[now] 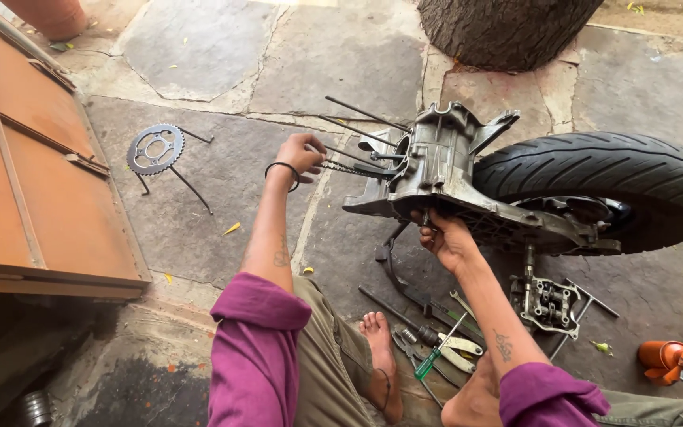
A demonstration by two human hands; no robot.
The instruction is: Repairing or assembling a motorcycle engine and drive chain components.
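A grey metal engine case (pixel 436 170) stands on the stone ground, joined to a black rear tyre (pixel 610 186). Several long studs stick out of its left side. My left hand (pixel 298 154) is closed on a timing chain (pixel 349 168) that runs out of the case, pulling it taut to the left. My right hand (pixel 446 237) grips the lower edge of the case from below. A black band is on my left wrist.
A toothed sprocket (pixel 156 149) with thin rods lies at left beside an orange metal panel (pixel 25 166). Pliers, a green-handled screwdriver (pixel 436 354) and wrenches lie by my bare feet. A cylinder part (pixel 549 302) sits under the tyre, an orange oil can (pixel 667 361) at right, a tree trunk (pixel 507 28) behind.
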